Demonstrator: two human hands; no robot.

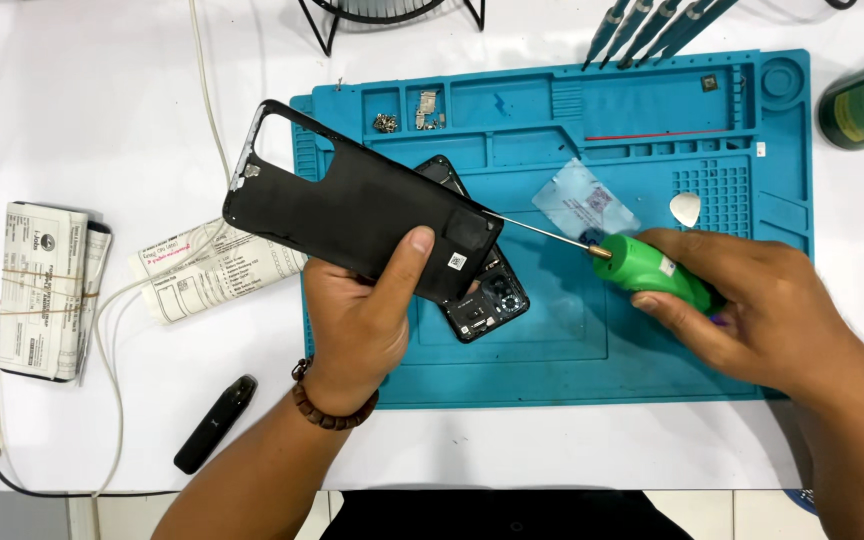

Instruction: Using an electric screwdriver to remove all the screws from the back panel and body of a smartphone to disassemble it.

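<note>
Our left hand [357,320] clamps its fingers on the black back cover [352,205], long axis running toward the counter's far-left corner. Our right hand [752,310] wraps fingers around the green screwdriver [652,272], tip pointing left over the blue mat [572,340].

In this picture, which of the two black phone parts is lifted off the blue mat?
The black plastic back cover, gripped by the left hand, is lifted and tilted. The black opened phone body lies flat on the blue silicone mat beneath it.

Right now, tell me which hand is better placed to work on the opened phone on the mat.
Right, probably. The right hand holds the green screwdriver, its shaft aimed at the phone; the left hand is busy holding the back cover.
</note>
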